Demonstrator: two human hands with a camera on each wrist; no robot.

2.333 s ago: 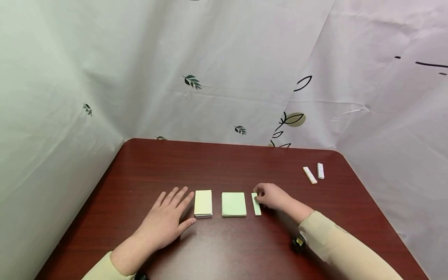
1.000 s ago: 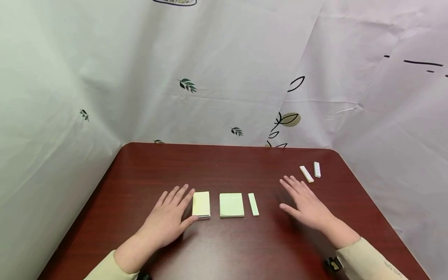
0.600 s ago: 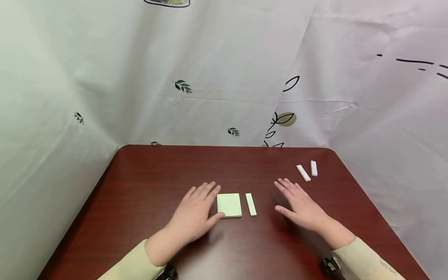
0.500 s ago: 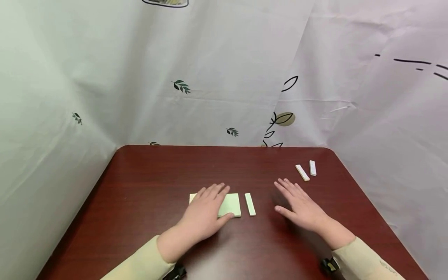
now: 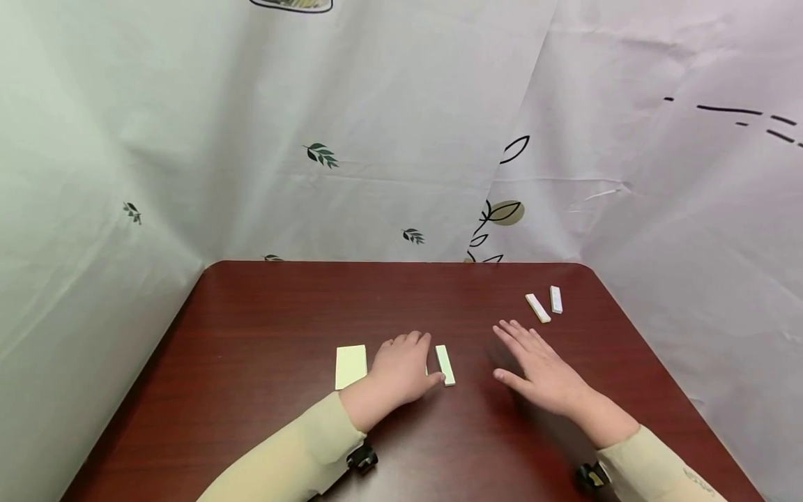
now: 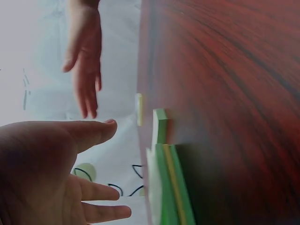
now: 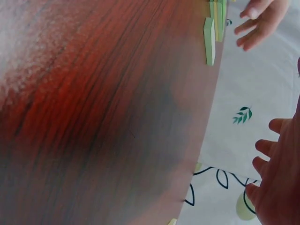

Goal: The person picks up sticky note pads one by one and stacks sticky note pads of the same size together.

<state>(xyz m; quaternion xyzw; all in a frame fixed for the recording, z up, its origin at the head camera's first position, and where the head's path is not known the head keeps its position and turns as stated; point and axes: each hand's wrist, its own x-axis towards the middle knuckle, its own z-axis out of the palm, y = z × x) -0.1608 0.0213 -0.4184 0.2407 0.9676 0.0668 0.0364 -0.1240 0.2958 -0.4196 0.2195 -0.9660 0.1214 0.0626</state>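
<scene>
Over the square green sticky-note pad (image 6: 169, 187) hovers my left hand (image 5: 400, 369), covering most of it in the head view. Its fingers are loosely extended and hold nothing; the left wrist view shows a gap between hand and pad. Just right of the left thumb lies a narrow green sticky-note strip (image 5: 445, 365). A yellow sticky-note pad (image 5: 350, 365) lies left of the hand, partly behind the forearm. My right hand (image 5: 542, 373) is held above the table with straight fingers, nothing in it, to the right of the narrow strip.
Two narrow whitish strips, one tilted (image 5: 537, 307) and one more upright (image 5: 555, 300), lie at the far right of the dark red table (image 5: 301, 300). Behind and beside the table hangs a white cloth (image 5: 376, 104) with leaf prints.
My right hand let go of the narrow green strip and drew back to the right. The left hand moved right from beside the yellow pad to above the square green pad.
</scene>
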